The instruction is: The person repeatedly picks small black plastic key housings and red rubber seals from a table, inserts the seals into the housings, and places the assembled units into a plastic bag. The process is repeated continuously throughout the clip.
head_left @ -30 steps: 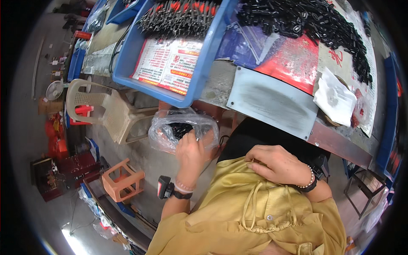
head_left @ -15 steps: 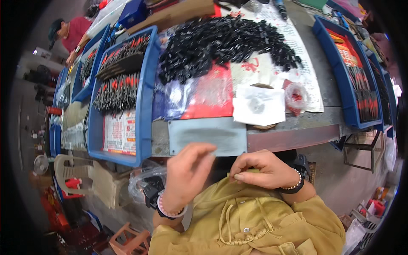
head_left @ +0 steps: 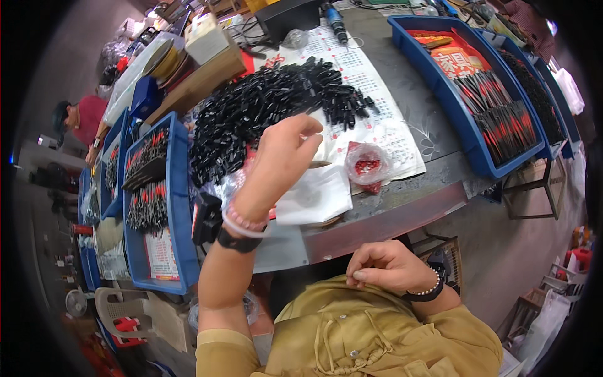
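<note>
My left hand (head_left: 284, 154) is stretched over the table at the near edge of a heap of small glossy black pieces (head_left: 245, 107). Its thumb and forefinger are apart, and nothing shows between them. Below it lie a white sheet (head_left: 320, 198) and part of a pale metal plate (head_left: 279, 248), both partly covered by my left arm. Close to my body, off the table's front edge, my right hand (head_left: 384, 267) is closed with thumb against fingers. Whatever it may be pinching is too small or hidden to make out.
A clear plastic roll (head_left: 367, 163) on red material sits right of the white sheet. Blue trays with slim black-and-red pieces stand at left (head_left: 182, 207) and right (head_left: 433, 81). A power tool (head_left: 336, 28) lies at the back. Another person (head_left: 85, 119) is at far left.
My left hand has gone from near my lap forward to the black heap. My right hand stays by my body, still closed. The view has turned, shifting the table leftward.
</note>
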`<state>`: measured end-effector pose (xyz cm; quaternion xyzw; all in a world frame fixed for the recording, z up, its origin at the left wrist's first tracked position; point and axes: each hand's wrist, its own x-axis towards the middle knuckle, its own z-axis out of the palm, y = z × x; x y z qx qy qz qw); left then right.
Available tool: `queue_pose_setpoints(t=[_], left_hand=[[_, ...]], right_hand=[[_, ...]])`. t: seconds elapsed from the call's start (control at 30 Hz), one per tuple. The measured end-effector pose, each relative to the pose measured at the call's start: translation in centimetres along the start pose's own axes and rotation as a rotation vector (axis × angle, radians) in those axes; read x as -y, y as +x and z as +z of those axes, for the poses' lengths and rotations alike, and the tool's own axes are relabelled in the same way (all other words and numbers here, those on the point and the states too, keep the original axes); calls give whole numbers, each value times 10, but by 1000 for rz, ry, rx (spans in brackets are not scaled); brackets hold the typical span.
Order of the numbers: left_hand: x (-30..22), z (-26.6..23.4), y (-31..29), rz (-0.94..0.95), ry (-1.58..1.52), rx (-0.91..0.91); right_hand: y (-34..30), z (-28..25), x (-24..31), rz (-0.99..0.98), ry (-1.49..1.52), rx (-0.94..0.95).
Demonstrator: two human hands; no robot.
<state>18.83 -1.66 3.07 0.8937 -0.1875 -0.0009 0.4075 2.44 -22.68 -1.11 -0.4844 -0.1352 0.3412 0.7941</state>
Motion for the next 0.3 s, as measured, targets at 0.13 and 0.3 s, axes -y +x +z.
queue_pose_setpoints(t=[0.13, 0.3], left_hand=[[20, 33, 45, 17, 249, -17], [50, 59, 73, -115, 462, -50]], right_hand=[[-3, -9, -3, -54, -26, 21], [-9, -18, -7, -15, -46, 17]])
